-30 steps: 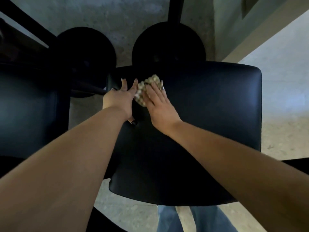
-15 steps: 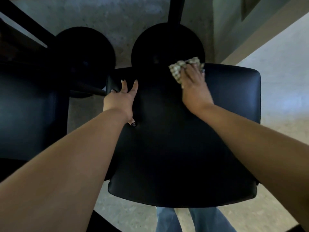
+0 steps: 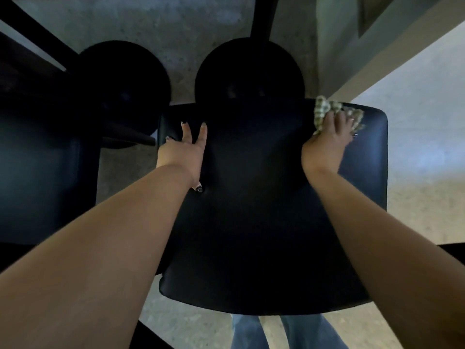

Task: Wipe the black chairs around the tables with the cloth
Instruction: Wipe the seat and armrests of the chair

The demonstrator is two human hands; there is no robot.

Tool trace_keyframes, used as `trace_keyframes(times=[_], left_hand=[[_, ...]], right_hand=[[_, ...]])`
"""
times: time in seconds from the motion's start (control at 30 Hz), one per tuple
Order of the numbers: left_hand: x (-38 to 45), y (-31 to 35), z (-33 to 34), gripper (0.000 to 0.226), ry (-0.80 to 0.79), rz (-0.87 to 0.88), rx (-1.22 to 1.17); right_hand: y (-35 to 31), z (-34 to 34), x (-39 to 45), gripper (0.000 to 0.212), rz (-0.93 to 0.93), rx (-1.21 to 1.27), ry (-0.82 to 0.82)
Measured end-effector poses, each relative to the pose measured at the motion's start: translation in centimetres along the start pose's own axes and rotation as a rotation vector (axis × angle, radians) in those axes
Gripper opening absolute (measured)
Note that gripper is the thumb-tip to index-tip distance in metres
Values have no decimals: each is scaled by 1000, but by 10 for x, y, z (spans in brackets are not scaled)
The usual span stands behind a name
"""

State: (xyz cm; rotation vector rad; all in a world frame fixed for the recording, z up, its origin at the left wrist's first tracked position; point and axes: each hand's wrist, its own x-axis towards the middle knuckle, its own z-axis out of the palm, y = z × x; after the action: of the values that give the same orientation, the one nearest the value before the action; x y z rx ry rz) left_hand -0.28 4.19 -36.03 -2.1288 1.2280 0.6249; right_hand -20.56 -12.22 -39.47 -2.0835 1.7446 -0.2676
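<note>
Two hands working: right hand (image 3: 325, 144) fingers (image 3: 338, 123) pressing soft, bunched checked cloth (image 3: 324, 108) onto black chair (image 3: 264, 222) far corner; left hand (image 3: 182, 152) splayed open, bracing smooth, likely slippery seat

Speckled concrete floor (image 3: 191, 28), black chair (image 3: 264, 222), two round bases (image 3: 249, 74)

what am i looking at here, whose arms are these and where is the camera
The camera sits on a person's head, looking forward and down, so the two bare arms are the wearer's own. Below them is a black chair seen from above. The left hand lies flat near the chair's far left corner, steadying it. The right hand presses a green checked cloth against the far right edge. Two round black bases stand on the concrete floor beyond, and another dark chair sits at left. The wearer's jeans show at the bottom.
</note>
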Motion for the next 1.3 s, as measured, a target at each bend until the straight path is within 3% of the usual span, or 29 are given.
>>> trace_keyframes(times=[0.23, 0.37, 0.47, 0.57, 0.7, 0.8, 0.87, 0.93, 1.0, 1.1, 1.17, 1.2, 1.3], left_hand=[[-3, 1, -9, 139, -89, 43, 31], [-4, -4, -23, 142, -183, 90, 47], [-9, -21, -32, 139, -202, 164, 62], [-20, -41, -35, 133, -251, 220, 66], [-31, -29, -34, 127, -240, 193, 128], [-30, -22, -26, 94, -206, 166, 104], [-30, -24, -27, 82, -188, 175, 61], [-33, -22, -29, 103, -221, 115, 146], [-34, -15, -33, 111, -205, 110, 174], [-35, -25, -20, 91, -188, 94, 72], [-35, -27, -11, 70, -105, 70, -117], [-35, -25, -10, 72, -96, 58, -146], [-35, -5, -13, 110, -174, -1, -89]], right_hand=[[-30, 39, -117, 63, -560, 36, -266], [0, 39, -171, 75, -1068, -156, -493], [11, 27, -153, 73, -1293, -260, -567], [-2, 26, -107, 62, -1203, -239, -497], [-29, 29, -60, 60, -725, -126, -309], [-52, 40, -75, 64, -471, -20, -214], [-59, 49, -111, 67, -474, 14, -248], [-52, 55, -160, 63, -650, 34, -383], [-32, 55, -210, 56, -940, 19, -497], [12, 46, -250, 50, -1424, -123, -587], [32, 38, -250, 48, -1651, -237, -699], [37, 35, -243, 48, -1750, -267, -742], [28, 25, -201, 42, -1941, -293, -708]])
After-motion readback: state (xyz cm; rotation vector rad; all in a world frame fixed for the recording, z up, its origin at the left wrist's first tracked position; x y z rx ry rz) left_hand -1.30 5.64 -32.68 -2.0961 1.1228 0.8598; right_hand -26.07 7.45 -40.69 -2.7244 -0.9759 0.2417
